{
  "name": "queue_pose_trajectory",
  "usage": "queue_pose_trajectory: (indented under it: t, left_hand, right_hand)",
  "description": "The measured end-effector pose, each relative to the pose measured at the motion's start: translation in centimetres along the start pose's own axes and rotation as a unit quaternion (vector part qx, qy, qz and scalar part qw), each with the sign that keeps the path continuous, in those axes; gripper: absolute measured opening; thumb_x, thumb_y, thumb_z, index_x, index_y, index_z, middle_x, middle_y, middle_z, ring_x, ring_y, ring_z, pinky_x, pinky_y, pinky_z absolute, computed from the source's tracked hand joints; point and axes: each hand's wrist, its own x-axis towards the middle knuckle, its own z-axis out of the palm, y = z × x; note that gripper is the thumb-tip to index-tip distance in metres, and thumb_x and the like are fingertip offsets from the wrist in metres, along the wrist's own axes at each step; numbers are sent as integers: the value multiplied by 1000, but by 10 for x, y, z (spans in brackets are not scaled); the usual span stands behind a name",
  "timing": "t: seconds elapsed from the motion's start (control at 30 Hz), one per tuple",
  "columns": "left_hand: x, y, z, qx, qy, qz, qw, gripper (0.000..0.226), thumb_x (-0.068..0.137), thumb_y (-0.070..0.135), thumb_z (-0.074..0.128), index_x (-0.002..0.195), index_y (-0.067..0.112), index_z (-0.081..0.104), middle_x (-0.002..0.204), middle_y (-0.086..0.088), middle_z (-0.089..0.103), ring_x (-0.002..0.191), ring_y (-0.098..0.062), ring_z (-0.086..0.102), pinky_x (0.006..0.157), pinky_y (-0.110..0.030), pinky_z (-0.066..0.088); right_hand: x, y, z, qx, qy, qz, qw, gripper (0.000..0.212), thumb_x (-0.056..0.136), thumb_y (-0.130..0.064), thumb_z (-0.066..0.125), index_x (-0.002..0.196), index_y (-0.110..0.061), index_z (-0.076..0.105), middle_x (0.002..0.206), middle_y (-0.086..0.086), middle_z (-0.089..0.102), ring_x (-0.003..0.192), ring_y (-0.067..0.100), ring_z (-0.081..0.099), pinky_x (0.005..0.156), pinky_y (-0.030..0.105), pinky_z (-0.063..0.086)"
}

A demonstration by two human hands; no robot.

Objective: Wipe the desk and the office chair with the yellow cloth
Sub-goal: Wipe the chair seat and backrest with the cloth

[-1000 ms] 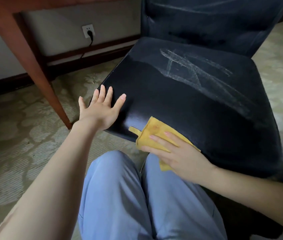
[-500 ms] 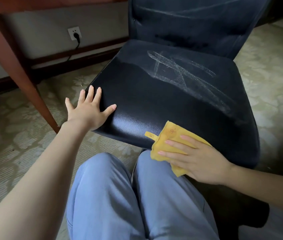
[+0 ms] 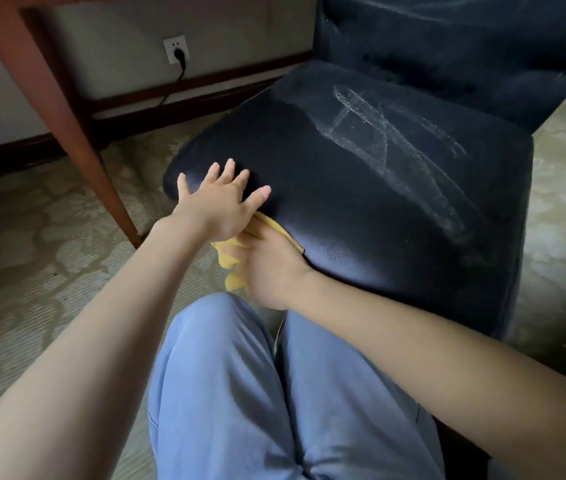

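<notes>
Left grip (image 3: 221, 206), spread open, steadies the office chair (image 3: 361, 220) so the right grip (image 3: 271, 268), flat-handed, can press the yellow cloth (image 3: 227, 259) along the seat's front edge.

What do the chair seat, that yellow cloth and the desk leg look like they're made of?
Chair seat: looks like dark leather or faux leather, which one is unclear; smooth, with a soft sheen and pale smear marks.
Yellow cloth: soft fabric, possibly microfibre; matte, bunched in folds.
Desk leg: reddish-brown wood or wood veneer, with a smooth satin finish.
</notes>
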Motion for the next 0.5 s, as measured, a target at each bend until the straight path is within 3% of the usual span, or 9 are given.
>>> queue_pose_trajectory:
  t: [0.13,0.2,0.33,0.5]
  left_hand:
    - [-10,23,6,-27,3,-1,1000,75,94,64,19,153,20,6,161,-7,4,148,-24,5,114,-55,-2]
    - [-19,36,13,-25,10,9,1000,76,94,64,18,153,20,4,161,-10,0,147,-29,1,114,-54,-2]
    - [-33,62,27,-32,7,9,999,78,93,66,16,153,21,-1,160,-13,-10,146,-35,-11,113,-56,-6]
    - [-41,77,42,-49,13,0,999,82,91,68,16,152,18,-8,158,-16,-18,143,-40,-16,114,-56,-3]
  right_hand:
    - [-12,-6,5,-10,-7,14,1000,46,100,-44,26,134,-25,52,150,0,33,143,32,2,113,52,-3]
    - [-34,-4,13,-4,-2,-21,1000,42,99,-43,32,126,-27,59,143,-2,44,143,33,4,113,53,-9]
    - [-94,1,36,7,26,-61,998,43,96,-39,39,125,-16,60,149,7,37,144,35,-3,114,55,-9]
    - [-164,1,58,22,70,-61,995,38,79,-43,63,104,-17,73,140,2,50,141,25,27,116,50,7]
